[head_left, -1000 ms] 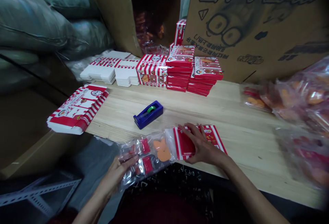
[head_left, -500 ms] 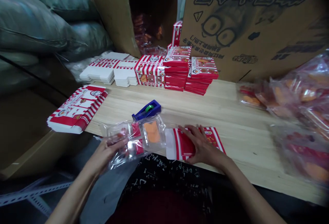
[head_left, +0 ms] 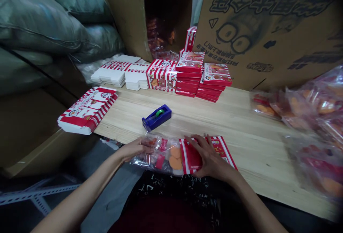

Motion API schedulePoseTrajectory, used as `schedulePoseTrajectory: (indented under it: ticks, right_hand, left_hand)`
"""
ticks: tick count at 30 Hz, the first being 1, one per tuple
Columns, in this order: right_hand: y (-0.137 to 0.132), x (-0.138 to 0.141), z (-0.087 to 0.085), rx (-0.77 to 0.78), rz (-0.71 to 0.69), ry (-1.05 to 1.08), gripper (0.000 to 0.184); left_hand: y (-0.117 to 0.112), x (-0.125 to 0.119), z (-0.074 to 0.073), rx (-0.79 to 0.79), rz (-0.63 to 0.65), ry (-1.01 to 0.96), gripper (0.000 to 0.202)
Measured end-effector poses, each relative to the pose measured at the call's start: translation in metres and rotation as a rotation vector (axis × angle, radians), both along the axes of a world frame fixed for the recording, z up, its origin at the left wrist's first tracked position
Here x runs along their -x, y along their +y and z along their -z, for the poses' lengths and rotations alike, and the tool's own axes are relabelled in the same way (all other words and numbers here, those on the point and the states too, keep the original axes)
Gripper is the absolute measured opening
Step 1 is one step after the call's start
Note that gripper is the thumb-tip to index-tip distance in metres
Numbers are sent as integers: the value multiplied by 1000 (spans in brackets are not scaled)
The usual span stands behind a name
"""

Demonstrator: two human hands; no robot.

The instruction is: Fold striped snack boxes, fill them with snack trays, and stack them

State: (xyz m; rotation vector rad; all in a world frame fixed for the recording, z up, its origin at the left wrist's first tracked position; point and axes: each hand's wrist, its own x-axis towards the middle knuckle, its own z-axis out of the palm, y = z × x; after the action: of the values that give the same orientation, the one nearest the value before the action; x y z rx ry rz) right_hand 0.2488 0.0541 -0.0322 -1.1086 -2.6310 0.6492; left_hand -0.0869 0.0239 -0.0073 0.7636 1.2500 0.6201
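Observation:
My left hand (head_left: pixel 138 148) grips the left end of a clear plastic packet (head_left: pixel 160 154) holding orange pieces and red parts. The packet's right end meets the open left end of a red-and-white striped cardboard box (head_left: pixel 222 145); how far it reaches inside, I cannot tell. My right hand (head_left: pixel 209 156) is wrapped over the box, fingers curved across its top face, holding it at the table's front edge. Just behind the packet stands a blue tape dispenser (head_left: pixel 158 117) with a green roll core.
Flat striped cartons (head_left: pixel 87 108) lie stacked at the left. Behind are more striped boxes (head_left: pixel 189 74) and white-flapped cartons (head_left: pixel 108 74). Filled plastic packets (head_left: pixel 316 101) are heaped at the right. Large cardboard boxes (head_left: pixel 125 22) and stuffed sacks (head_left: pixel 34 19) stand at the back.
My left hand has moved the packet rightward, up against the box's open end, covering its white flap. My right hand stays on the box. The view has shifted slightly.

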Motion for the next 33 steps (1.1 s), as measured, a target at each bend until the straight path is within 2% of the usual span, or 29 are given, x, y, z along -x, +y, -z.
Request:
schedulePoseTrajectory:
  ticks: [2, 6, 13, 15, 17, 20, 23, 26, 28, 31, 33]
  right_hand:
    - [-1, 0, 1, -6, -5, 5, 130]
    - [-1, 2, 4, -36, 50, 13, 126]
    - [-2, 14, 4, -145, 107, 43, 125]
    - [-6, 16, 3, -145, 101, 59, 126]
    - [-12, 19, 1, -120, 79, 85, 126]
    - [-19, 24, -5, -110, 77, 107, 124]
    - [-25, 29, -11, -160, 152, 129, 123]
    - [-32, 36, -17, -221, 243, 166, 125]
    - [-38, 44, -23, -259, 271, 206, 125]
    - [-48, 57, -30, -269, 299, 288, 124]
    - [-52, 62, -32, -260, 323, 337, 123]
  left_hand:
    - [7, -7, 6, -9, -35, 9, 17]
    - [12, -19, 16, -32, -95, -6, 21]
    - [0, -48, 28, -130, -311, -55, 61]
    - [-3, -56, 31, -147, -304, -56, 61]
    - [-6, -61, 30, -151, -230, -84, 57]
    - [-7, -58, 17, -227, -180, -68, 66]
    - [-10, -46, -6, -386, -280, 106, 76]
    - [-18, -36, -29, -572, -349, 337, 46]
    - [-26, -39, -40, -682, -335, 425, 27]
    - [-37, -56, -49, -791, -276, 447, 20]
    - [-40, -69, -53, -845, -191, 454, 20]
